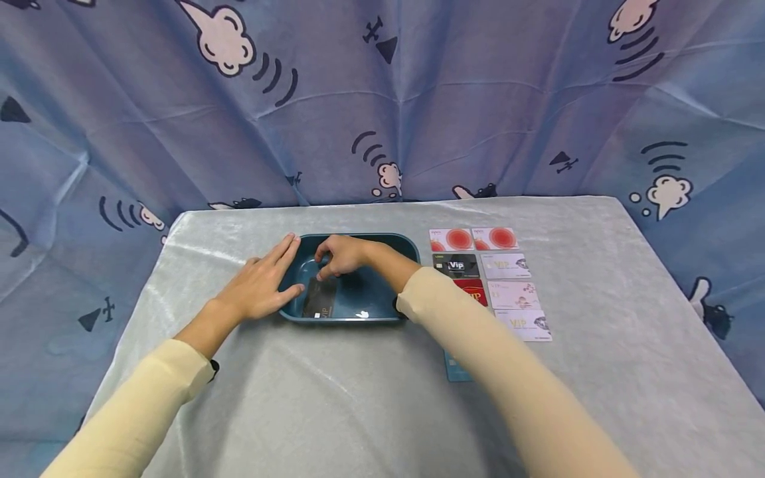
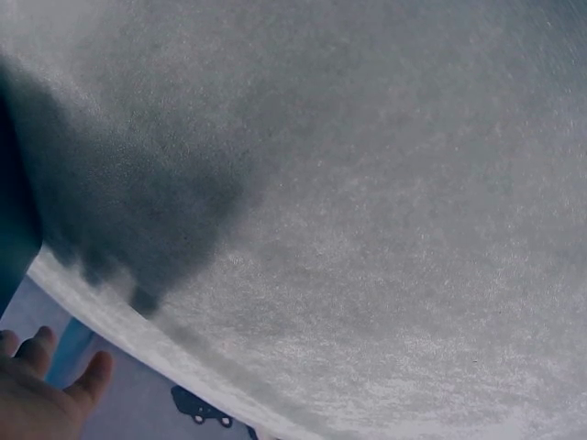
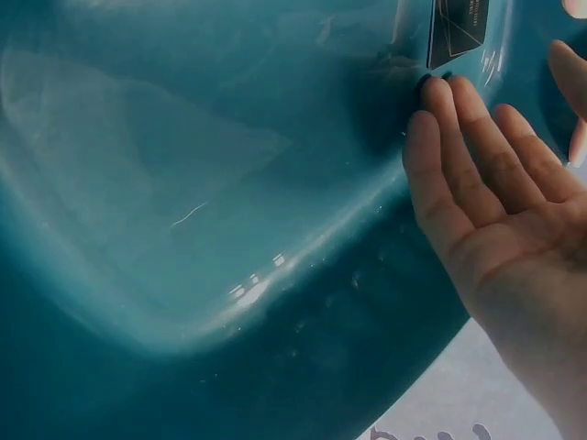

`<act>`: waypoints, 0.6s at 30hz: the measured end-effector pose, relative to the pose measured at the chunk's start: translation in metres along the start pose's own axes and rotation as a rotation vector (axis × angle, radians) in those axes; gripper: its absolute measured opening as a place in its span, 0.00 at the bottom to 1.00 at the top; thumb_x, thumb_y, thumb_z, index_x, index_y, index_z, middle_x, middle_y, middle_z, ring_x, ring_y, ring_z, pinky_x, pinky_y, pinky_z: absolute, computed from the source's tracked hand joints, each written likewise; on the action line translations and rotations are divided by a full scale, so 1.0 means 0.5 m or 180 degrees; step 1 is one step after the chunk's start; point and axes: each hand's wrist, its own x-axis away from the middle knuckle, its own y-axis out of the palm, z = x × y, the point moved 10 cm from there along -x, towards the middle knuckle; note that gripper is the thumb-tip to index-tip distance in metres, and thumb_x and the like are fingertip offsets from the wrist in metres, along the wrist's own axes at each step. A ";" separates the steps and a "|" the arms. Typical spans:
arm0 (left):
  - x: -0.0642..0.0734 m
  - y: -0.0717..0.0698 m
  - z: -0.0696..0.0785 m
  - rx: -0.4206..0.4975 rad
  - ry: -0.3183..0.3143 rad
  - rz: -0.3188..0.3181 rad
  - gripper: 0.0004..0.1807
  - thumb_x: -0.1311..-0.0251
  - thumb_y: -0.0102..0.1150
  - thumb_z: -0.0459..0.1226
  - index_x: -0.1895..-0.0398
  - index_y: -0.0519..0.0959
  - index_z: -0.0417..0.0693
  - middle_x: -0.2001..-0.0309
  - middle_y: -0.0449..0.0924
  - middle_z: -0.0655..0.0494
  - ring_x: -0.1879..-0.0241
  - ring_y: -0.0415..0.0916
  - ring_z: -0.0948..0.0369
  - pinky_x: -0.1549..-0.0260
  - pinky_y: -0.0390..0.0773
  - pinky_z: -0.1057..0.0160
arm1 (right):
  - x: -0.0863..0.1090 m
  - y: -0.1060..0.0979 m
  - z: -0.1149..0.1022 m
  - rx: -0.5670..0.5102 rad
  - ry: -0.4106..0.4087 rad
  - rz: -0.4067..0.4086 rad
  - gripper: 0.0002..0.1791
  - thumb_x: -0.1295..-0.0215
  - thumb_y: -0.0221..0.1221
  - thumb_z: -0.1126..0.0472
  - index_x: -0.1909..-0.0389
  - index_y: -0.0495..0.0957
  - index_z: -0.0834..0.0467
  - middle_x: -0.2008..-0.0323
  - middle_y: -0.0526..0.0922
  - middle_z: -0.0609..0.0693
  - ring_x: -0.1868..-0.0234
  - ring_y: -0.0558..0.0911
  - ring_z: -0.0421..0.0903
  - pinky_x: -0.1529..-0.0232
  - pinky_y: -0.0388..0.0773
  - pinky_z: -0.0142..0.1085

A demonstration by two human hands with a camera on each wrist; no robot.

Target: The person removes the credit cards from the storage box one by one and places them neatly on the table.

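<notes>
A dark, glossy VIP card (image 1: 320,297) lies in the left part of a dark teal tray (image 1: 373,292). My right hand (image 1: 343,255) reaches down into the tray from the right, its fingertips at the card's far end. In the right wrist view the fingers are fairly straight beside the card (image 3: 457,32), with thumb and fingers apart; whether they touch it I cannot tell. My left hand (image 1: 259,285) rests with extended fingers along the tray's left rim. Only part of that hand (image 2: 41,390) shows in the left wrist view.
Right of the tray, several cards lie in two columns, including a red-circle card (image 1: 495,239), a black Vip card (image 1: 456,265) and a pink card (image 1: 512,295). My right forearm partly covers a red card (image 1: 472,291) and a blue card (image 1: 457,368). A patterned curtain (image 1: 335,99) hangs behind the table.
</notes>
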 end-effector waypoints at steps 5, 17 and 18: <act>0.000 0.001 0.000 0.0024 -0.0004 0.0013 0.48 0.30 0.51 0.55 0.19 0.38 0.45 0.20 0.37 0.45 0.26 0.53 0.45 0.39 0.60 0.33 | -0.003 0.002 -0.001 0.0064 0.0032 -0.0005 0.27 0.35 0.65 0.61 0.38 0.74 0.67 0.72 0.78 0.48 0.70 0.76 0.40 0.65 0.72 0.29; 0.000 -0.002 0.002 0.0039 0.0011 0.0049 0.48 0.30 0.51 0.55 0.19 0.39 0.44 0.20 0.38 0.45 0.25 0.52 0.46 0.39 0.61 0.33 | -0.008 0.008 -0.007 0.0277 0.0073 -0.0081 0.31 0.41 0.70 0.60 0.37 0.74 0.64 0.53 0.83 0.55 0.58 0.79 0.43 0.54 0.75 0.33; 0.000 -0.003 0.002 0.0045 0.0006 0.0050 0.48 0.30 0.51 0.55 0.19 0.39 0.44 0.20 0.38 0.45 0.25 0.52 0.46 0.39 0.61 0.33 | -0.008 0.010 -0.006 0.0280 0.0085 -0.0098 0.31 0.41 0.70 0.60 0.37 0.74 0.63 0.52 0.82 0.55 0.58 0.78 0.43 0.53 0.75 0.34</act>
